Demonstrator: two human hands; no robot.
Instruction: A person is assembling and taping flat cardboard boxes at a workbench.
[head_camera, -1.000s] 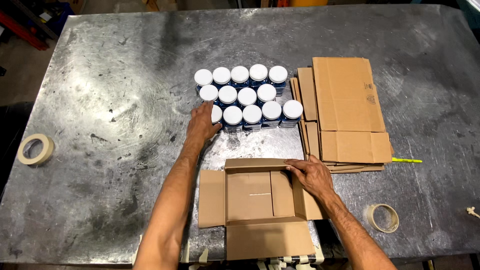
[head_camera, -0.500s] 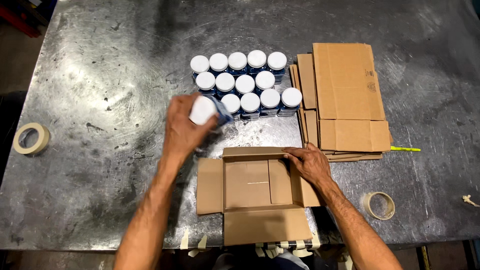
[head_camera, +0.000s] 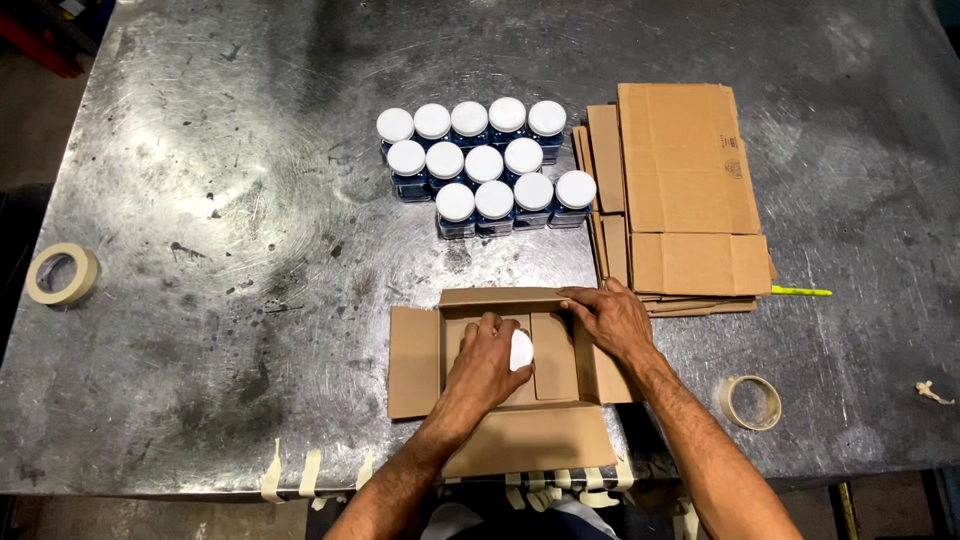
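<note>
My left hand (head_camera: 487, 362) grips a white-lidded jar (head_camera: 521, 350) inside the open brown carton (head_camera: 415, 362). My right hand (head_camera: 612, 318), at 2 o'clock, presses flat on the flap.

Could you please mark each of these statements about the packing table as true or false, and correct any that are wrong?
1. The left hand holds a white-lidded jar inside the open cardboard box. True.
2. The right hand rests on a roll of tape. False: it rests on the box's right flap, while the nearer tape roll lies apart to its right.
3. Thirteen jars stand grouped on the metal table beyond the box. True.
4. The flattened cartons are stacked left of the jars. False: they lie to the right of them.
5. A second tape roll lies near the table's left edge. True.
</note>
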